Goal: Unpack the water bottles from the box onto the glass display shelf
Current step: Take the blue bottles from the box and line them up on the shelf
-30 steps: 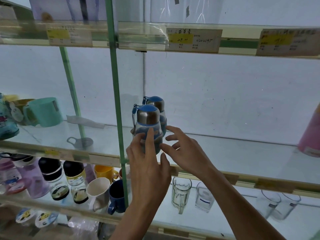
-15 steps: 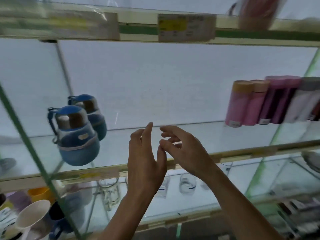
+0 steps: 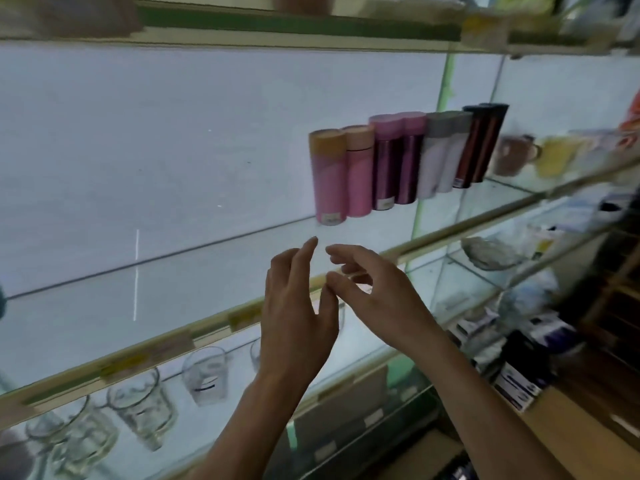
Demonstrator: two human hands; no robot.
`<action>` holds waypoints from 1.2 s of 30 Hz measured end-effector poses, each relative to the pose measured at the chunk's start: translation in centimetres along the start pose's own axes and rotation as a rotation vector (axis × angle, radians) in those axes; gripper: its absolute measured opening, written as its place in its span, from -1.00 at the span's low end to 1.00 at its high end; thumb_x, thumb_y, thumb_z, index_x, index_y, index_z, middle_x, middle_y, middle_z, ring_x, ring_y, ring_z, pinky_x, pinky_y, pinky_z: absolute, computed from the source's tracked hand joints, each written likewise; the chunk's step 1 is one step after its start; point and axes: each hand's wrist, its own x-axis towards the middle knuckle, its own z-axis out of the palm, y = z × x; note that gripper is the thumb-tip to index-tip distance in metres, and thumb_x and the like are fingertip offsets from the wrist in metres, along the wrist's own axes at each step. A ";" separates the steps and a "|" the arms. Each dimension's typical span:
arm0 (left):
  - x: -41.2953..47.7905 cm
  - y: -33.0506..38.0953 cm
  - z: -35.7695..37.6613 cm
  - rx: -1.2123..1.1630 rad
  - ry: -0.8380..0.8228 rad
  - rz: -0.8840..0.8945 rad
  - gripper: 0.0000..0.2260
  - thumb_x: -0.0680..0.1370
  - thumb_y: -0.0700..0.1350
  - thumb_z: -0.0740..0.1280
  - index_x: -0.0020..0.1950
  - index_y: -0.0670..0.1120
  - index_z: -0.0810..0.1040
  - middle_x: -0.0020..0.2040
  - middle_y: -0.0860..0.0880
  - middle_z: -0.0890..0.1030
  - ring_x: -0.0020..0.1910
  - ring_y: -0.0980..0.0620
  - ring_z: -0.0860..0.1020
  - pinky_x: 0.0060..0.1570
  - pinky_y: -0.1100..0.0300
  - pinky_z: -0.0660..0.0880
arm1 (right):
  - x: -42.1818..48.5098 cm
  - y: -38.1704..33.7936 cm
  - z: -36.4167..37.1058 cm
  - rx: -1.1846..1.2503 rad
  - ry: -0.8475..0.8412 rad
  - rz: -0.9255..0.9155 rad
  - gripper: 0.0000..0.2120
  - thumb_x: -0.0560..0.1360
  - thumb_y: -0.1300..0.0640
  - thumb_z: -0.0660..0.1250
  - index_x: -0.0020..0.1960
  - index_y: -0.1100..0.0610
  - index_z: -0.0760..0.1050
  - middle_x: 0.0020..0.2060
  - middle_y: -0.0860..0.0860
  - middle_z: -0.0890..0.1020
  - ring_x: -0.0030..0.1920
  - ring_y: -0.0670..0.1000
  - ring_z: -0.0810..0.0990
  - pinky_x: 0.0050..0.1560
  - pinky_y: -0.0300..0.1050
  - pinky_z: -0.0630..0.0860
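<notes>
My left hand (image 3: 296,306) and my right hand (image 3: 374,292) hover side by side in front of the glass display shelf (image 3: 173,292), fingers loosely spread, holding nothing. The two hands almost touch at the fingertips. The blue water bottles are out of view past the left edge; only a dark sliver (image 3: 1,301) shows there. No box is visible. A row of tall flasks (image 3: 398,164) in pink, purple, grey and dark colours stands on the same shelf to the right of my hands.
Glass mugs (image 3: 138,410) line the shelf below. Coloured cups (image 3: 516,155) sit further right beyond a green post (image 3: 431,161). Boxed goods (image 3: 519,375) and a wooden counter (image 3: 571,434) are at the lower right. Another shelf (image 3: 277,26) runs overhead.
The view has swung right, so the two blue bottles left on the shelf slid out of frame. Both hands came off the bottle and now hang free in front of the shelf.
</notes>
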 end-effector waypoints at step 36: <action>-11.1 1.0 31.3 -0.281 -1.156 0.087 -0.52 0.63 -0.03 0.31 0.54 0.08 0.32 0.37 0.03 0.41 0.35 0.00 0.43 0.26 0.06 0.46 | -16.8 25.6 -10.2 -0.009 0.408 0.973 -0.53 0.62 -0.17 0.33 0.50 -0.17 0.38 0.29 -0.20 0.50 0.21 -0.28 0.48 0.20 -0.23 0.52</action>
